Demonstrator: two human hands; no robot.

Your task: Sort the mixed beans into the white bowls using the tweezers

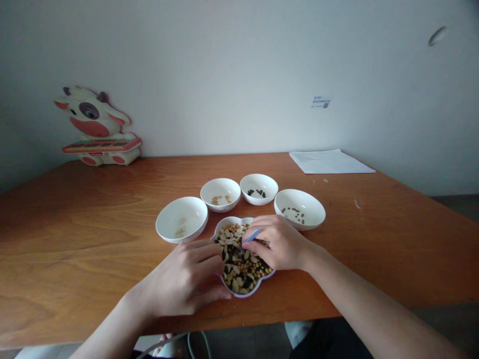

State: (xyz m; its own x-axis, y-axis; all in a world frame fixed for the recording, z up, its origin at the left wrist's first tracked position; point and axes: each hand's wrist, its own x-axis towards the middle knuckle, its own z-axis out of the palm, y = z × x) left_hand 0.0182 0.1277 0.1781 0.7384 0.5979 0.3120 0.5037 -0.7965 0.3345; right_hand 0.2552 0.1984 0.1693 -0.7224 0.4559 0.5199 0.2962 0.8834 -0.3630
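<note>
A scalloped, pale-lavender dish (250, 294) full of mixed peanuts, yellow beans and black beans sits near the table's front edge. My left hand (187, 274) grips its left rim, fingertips at the side and thumb by the front. Over the dish's upper right, my right hand (279, 242) pinches a slim lavender tool (252, 235), its lower end down among the beans; its exact kind is partly hidden by my fingers. Behind the dish curve white bowls: one with pale pieces (168, 217), one with yellowish beans (209, 188), one with black beans (258, 178), one with small greenish beans (310, 204).
A cow-shaped toy keyboard (99, 132) stands at the table's back left. White paper sheets (331, 162) lie at the back right by the wall (224, 75). Below the front edge of the wooden table (93, 239) a cable (190, 344) hangs near my legs.
</note>
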